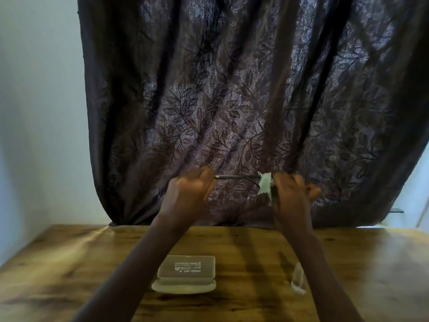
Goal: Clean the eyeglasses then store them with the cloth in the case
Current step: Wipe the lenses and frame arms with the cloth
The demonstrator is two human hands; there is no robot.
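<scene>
I hold the dark-framed eyeglasses (236,177) up in front of the curtain, well above the table. My left hand (189,189) is closed around the end of one temple arm. My right hand (292,191) pinches a pale cleaning cloth (265,185) against the front of the glasses; the lenses are mostly hidden by the cloth and fingers. Below, the light grey glasses case (185,274) lies open on the wooden table (69,263), its lid showing printed text.
A dark purple leaf-patterned curtain (232,101) hangs behind the table. A small clear plastic wrapper (298,281) lies on the table right of the case, partly behind my right forearm. A white wall is at the left.
</scene>
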